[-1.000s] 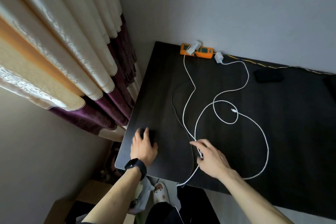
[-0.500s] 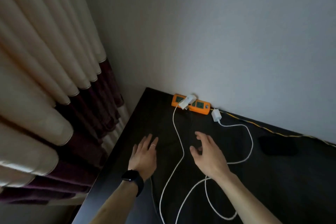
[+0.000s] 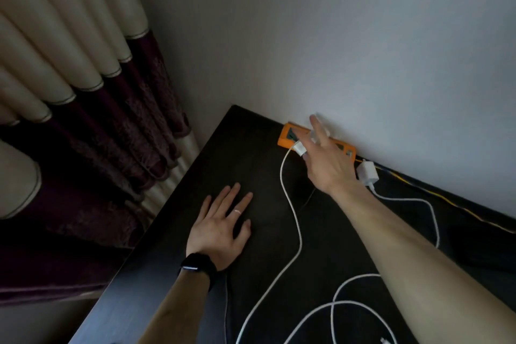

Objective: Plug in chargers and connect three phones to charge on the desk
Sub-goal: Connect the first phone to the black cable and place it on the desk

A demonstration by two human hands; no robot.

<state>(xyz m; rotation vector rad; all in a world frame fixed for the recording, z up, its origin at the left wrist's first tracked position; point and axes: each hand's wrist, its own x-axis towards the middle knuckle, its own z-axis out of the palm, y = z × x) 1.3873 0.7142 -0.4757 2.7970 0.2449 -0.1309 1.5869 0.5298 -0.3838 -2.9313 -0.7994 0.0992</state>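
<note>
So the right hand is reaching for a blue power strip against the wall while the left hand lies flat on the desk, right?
Not quite: the power strip is orange, not blue, as the head view shows. The rest holds: the right hand reaches to it at the wall, and the left hand lies flat on the dark desk.

White charger [image 3: 300, 148] at the orange power strip [image 3: 287, 137] by the wall; second white charger [image 3: 368, 174] lies just right, cables [image 3: 293, 220] trailing across the dark desk [image 3: 251, 148]

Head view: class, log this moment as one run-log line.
right hand: reaching charger at power strip | left hand: flat on desk | second charger: lying unplugged
</note>
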